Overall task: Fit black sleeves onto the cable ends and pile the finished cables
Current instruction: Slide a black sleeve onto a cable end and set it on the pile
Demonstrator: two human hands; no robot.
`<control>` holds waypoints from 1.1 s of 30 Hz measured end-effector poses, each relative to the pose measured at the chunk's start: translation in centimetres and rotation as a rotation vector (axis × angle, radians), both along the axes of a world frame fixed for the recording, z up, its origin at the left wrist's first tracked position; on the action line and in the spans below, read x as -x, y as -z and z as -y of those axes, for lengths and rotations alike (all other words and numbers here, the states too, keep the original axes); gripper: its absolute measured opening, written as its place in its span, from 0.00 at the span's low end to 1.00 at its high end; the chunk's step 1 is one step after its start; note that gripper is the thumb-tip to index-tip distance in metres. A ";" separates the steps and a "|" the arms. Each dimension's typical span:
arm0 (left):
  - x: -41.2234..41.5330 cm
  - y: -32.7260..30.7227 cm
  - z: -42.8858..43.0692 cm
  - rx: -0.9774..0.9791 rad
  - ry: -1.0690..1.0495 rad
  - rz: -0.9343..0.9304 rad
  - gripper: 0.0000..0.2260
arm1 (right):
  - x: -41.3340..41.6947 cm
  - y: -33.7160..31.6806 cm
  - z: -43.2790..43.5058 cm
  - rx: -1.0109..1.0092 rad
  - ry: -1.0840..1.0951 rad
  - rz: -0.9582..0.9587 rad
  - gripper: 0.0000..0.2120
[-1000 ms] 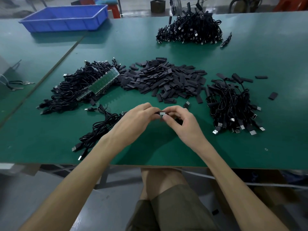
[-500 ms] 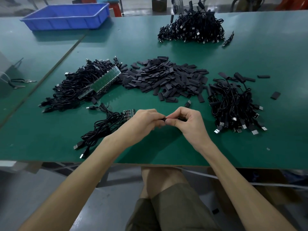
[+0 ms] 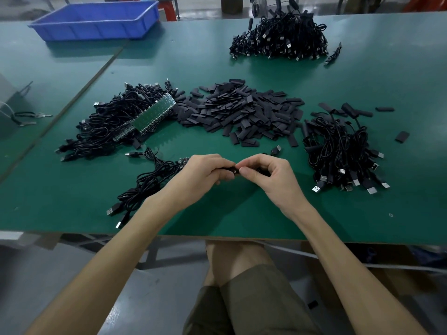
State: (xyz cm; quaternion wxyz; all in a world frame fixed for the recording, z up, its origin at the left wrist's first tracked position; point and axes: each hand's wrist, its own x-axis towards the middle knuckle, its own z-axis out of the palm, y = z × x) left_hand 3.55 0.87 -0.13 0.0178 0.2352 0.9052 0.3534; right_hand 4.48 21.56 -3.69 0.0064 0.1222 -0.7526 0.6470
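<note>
A green-topped table (image 3: 242,213) is seen from above, with two bare forearms reaching in from its near edge. Just above the table, close to that edge, a short black tubular sleeve (image 3: 233,169) is held between both hands: the left hand (image 3: 205,170) is curled round one end, and the other end is pinched by the right hand (image 3: 271,172) between thumb and forefinger. How far the sleeve is seated on the cable end cannot be told, since it is covered by the fingers. If it is pushed at an angle, the sleeve mouth could be caught on the cable end and left half fitted. A small tangled bundle of thin black cables (image 3: 150,180) lies just beside the left hand, and neighbours could be dragged along if the held cable is lifted sharply. A heap of loose black sleeves (image 3: 242,112) lies beyond the hands, between a large pile of black cables with green circuit strips (image 3: 125,122) and a right-hand pile of black cables with metal plugs (image 3: 343,151). As these piles look alike, a finished cable could be dropped on the wrong one.
</note>
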 end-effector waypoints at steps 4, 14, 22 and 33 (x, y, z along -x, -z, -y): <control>-0.2 0.0 -0.1 -0.012 0.007 -0.033 0.09 | 0.0 -0.1 -0.1 0.035 0.000 0.006 0.05; -0.2 0.6 -0.5 0.025 0.021 -0.100 0.09 | -0.1 -0.3 -0.1 0.019 0.002 0.002 0.05; -0.5 0.6 -0.6 0.031 0.021 -0.114 0.09 | -0.2 -0.1 -0.1 0.006 0.007 -0.001 0.06; -1.8 0.4 -1.4 0.004 0.012 -0.214 0.10 | -0.1 -0.1 -0.1 0.050 0.014 0.009 0.05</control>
